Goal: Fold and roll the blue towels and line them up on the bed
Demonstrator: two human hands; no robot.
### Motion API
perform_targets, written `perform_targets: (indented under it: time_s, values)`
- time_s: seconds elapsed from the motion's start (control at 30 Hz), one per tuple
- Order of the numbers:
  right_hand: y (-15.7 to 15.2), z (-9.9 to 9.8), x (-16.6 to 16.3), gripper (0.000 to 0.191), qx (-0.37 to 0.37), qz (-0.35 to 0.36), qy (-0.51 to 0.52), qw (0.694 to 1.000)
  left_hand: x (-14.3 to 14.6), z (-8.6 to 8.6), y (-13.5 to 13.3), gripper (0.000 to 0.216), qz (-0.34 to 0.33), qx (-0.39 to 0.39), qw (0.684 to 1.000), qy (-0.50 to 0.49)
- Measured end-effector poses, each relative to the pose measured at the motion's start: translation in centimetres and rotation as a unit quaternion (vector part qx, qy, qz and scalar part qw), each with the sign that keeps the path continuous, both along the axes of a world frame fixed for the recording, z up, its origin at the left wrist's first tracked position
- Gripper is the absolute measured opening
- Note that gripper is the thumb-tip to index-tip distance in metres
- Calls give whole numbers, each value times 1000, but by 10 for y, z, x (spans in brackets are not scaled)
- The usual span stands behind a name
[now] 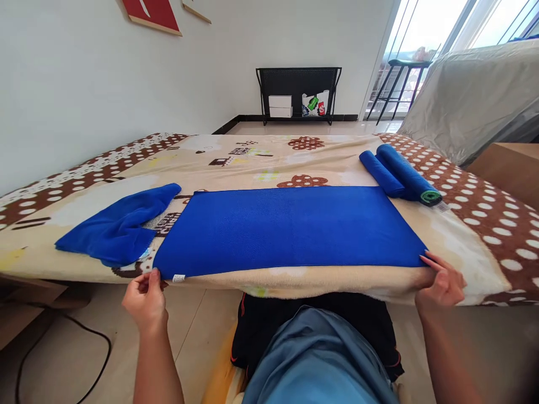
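Observation:
A blue towel (290,227) lies spread flat as a long rectangle near the front edge of the bed. A small white label shows at its near left edge. My left hand (147,297) pinches the near left corner, thumb on top. At the near right corner, my right hand (444,280) touches the cloth with outstretched fingertips, the other fingers partly bent. To the left is a crumpled blue towel (122,227). Two rolled blue towels (400,174) lie side by side at the right; the nearer end of one shows green.
The towels rest on a bed with a cream patterned blanket (248,163) and brown polka-dot borders. A cardboard box (505,171) and a plastic-covered piece of furniture (475,101) stand at the right. A black cable (107,339) runs over the floor at lower left. A black rack (298,84) stands by the far wall.

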State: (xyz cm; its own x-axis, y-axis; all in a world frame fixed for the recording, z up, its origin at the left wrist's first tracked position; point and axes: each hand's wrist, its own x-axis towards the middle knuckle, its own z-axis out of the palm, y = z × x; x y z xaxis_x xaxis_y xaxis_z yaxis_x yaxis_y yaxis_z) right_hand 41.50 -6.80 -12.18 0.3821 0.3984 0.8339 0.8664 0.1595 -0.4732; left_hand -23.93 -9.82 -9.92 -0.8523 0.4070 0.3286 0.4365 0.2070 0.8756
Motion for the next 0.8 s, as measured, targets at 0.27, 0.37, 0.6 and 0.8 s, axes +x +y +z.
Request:
perform_targets:
  time_s: [0.27,0.37,0.6,0.8]
  values:
    - [-3,86,-74,30,-110,216,-40,969,91,76,7,40,-97,-5,957,274]
    - [10,104,-126,33,-176,349,-143,909,158,106,54,45,-368,-72,868,325]
    - [15,91,-220,43,-217,426,-251,842,274,110,200,65,-589,-312,652,361]
    - [2,77,-224,33,-162,429,-243,855,281,107,260,57,-547,-338,678,355]
